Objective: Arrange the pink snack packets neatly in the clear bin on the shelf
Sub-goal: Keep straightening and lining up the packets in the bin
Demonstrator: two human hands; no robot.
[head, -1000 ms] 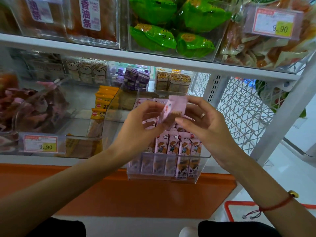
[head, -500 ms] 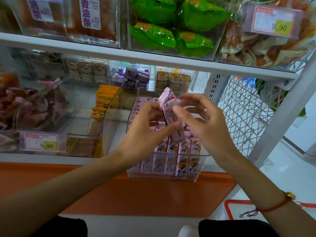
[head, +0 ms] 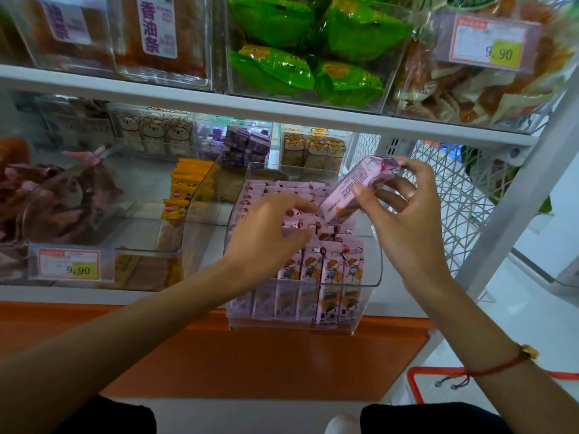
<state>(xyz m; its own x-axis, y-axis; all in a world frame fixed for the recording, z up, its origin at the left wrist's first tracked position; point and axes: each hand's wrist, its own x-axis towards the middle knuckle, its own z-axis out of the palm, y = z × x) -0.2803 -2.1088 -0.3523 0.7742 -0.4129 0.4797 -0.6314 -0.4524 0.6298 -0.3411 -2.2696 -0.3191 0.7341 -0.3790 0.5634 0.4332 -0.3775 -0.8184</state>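
The clear bin (head: 374, 270) stands on the lower shelf, its front edge past the shelf lip. Several pink snack packets (head: 326, 270) stand upright in rows inside it. My right hand (head: 404, 214) holds one pink packet (head: 354, 186) tilted above the bin's right side, pinched between thumb and fingers. My left hand (head: 269, 233) reaches into the bin's middle, its fingers curled on the tops of the packets (head: 300, 222) there; whether it grips one is hidden.
A second clear bin (head: 188, 220) with yellow packets (head: 185, 189) sits to the left. More bins line the shelf's back and the upper shelf (head: 282, 104). A white wire side panel (head: 445, 208) bounds the right. A red basket rim (head: 416, 380) lies on the floor.
The packet left my left hand and moved up and right in my right hand alone. My left hand dropped down onto the packets in the bin.
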